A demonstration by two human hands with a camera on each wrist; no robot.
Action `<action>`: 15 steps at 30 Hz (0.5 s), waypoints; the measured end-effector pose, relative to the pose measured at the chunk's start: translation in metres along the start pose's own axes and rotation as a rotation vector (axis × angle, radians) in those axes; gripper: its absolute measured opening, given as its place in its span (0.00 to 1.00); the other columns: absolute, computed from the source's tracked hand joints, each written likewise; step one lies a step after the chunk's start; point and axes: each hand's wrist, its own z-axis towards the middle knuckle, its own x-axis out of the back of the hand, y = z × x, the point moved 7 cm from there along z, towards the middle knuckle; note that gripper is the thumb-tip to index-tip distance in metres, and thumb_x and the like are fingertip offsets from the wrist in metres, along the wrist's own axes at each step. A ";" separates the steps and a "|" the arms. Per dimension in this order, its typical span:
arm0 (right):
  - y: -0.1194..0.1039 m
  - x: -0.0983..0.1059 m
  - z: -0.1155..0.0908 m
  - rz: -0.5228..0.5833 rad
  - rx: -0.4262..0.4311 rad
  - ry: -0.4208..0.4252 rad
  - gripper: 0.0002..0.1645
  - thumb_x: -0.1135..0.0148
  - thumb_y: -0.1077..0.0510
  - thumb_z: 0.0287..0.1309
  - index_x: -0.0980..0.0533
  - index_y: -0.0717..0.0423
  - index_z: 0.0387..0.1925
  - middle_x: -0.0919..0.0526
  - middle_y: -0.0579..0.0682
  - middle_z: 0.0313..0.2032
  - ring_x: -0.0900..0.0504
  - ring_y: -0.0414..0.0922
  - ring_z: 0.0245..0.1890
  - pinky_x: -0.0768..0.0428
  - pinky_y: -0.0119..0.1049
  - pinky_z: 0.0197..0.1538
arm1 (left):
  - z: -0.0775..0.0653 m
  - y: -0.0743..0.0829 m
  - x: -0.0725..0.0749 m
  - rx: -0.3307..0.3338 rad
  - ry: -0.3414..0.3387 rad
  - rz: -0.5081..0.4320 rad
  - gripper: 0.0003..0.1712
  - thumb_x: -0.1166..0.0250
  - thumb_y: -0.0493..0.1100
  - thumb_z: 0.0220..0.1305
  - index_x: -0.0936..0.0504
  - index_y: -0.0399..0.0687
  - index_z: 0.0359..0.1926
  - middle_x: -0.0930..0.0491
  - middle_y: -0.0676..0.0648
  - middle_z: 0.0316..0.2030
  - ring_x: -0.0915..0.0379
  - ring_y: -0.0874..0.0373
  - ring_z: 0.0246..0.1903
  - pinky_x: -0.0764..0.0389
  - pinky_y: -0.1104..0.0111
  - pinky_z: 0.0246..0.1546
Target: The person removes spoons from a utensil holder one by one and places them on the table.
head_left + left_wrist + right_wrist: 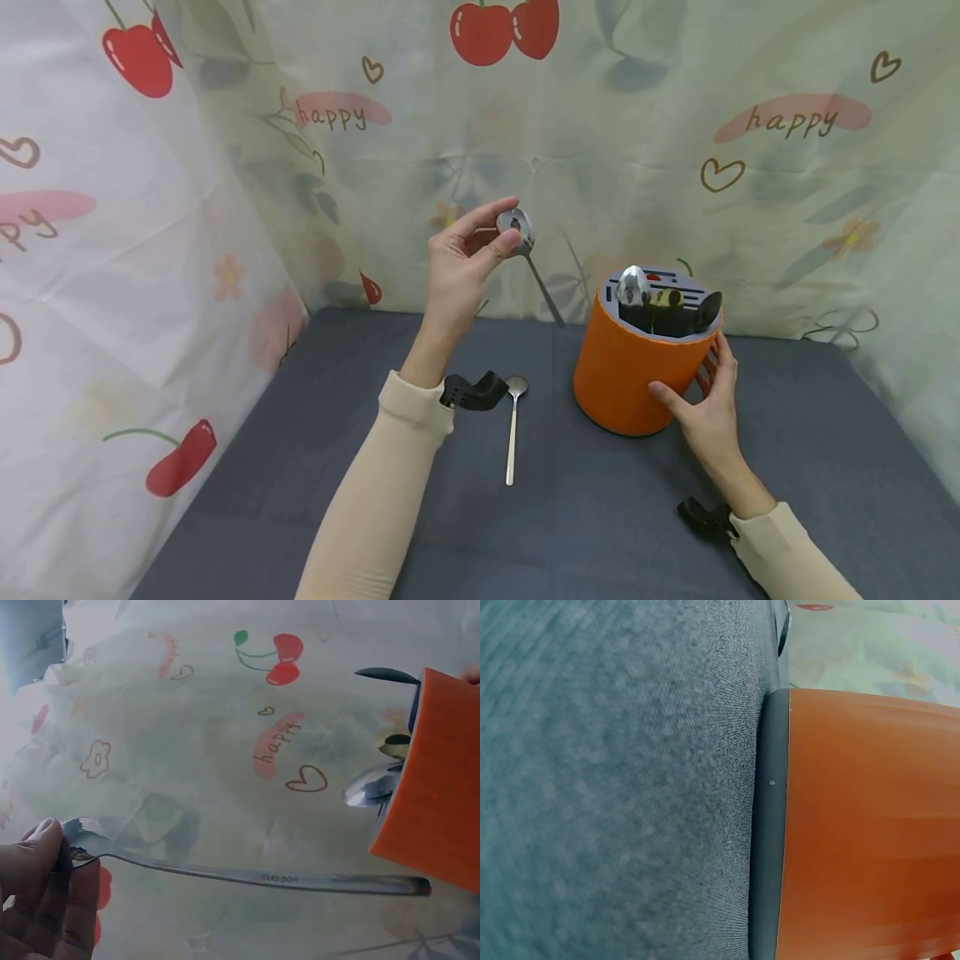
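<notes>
My left hand (465, 258) is raised above the table and pinches a metal spoon (525, 246) by its bowl; the handle slants down toward the orange holder. In the left wrist view the spoon (247, 874) runs from my fingers (45, 892) to the holder's side (442, 787). My right hand (705, 400) grips the lower right wall of the orange cylindrical utensil holder (626, 375), thumb in front, fingers behind. A spoon bowl (632, 286) and dark utensils (675, 312) stick out of its grey slotted top. The right wrist view is filled by the holder's wall (870, 825).
A second metal spoon (512, 429) lies flat on the dark grey tablecloth (570, 517), left of the holder. A cherry-print curtain (637, 150) closes the back and left sides.
</notes>
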 end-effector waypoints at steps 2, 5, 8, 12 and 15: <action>0.000 0.000 0.000 0.000 0.001 -0.001 0.64 0.27 0.60 0.64 0.61 0.34 0.84 0.55 0.43 0.80 0.46 0.52 0.77 0.44 0.40 0.78 | -0.001 -0.004 0.004 0.033 -0.019 0.033 0.21 0.31 0.28 0.67 0.17 0.30 0.60 0.19 0.52 0.38 0.17 0.58 0.40 0.13 0.63 0.45; 0.000 0.000 0.000 0.001 0.006 -0.001 0.64 0.27 0.60 0.64 0.60 0.34 0.83 0.55 0.43 0.80 0.46 0.51 0.77 0.44 0.40 0.78 | -0.004 -0.011 0.010 0.069 -0.044 0.065 0.21 0.31 0.29 0.68 0.17 0.32 0.60 0.17 0.51 0.41 0.17 0.59 0.40 0.14 0.63 0.45; -0.001 0.000 -0.001 -0.002 0.011 -0.001 0.64 0.27 0.60 0.64 0.60 0.33 0.83 0.54 0.43 0.80 0.45 0.51 0.77 0.43 0.39 0.78 | -0.009 -0.018 0.016 0.105 -0.062 0.086 0.21 0.30 0.30 0.68 0.16 0.34 0.61 0.15 0.50 0.41 0.17 0.59 0.40 0.14 0.62 0.47; -0.002 0.000 -0.001 -0.005 0.019 0.000 0.64 0.27 0.61 0.63 0.59 0.33 0.83 0.54 0.43 0.80 0.45 0.51 0.77 0.41 0.37 0.76 | -0.019 -0.032 0.027 0.175 -0.078 0.123 0.21 0.29 0.32 0.68 0.15 0.37 0.61 0.14 0.51 0.39 0.17 0.59 0.40 0.14 0.64 0.47; -0.002 0.000 -0.001 -0.004 0.024 -0.002 0.64 0.27 0.61 0.63 0.59 0.33 0.83 0.54 0.43 0.80 0.45 0.51 0.77 0.41 0.36 0.76 | -0.027 -0.046 0.038 0.259 -0.074 0.137 0.21 0.29 0.33 0.68 0.15 0.38 0.61 0.15 0.52 0.40 0.17 0.60 0.41 0.14 0.66 0.46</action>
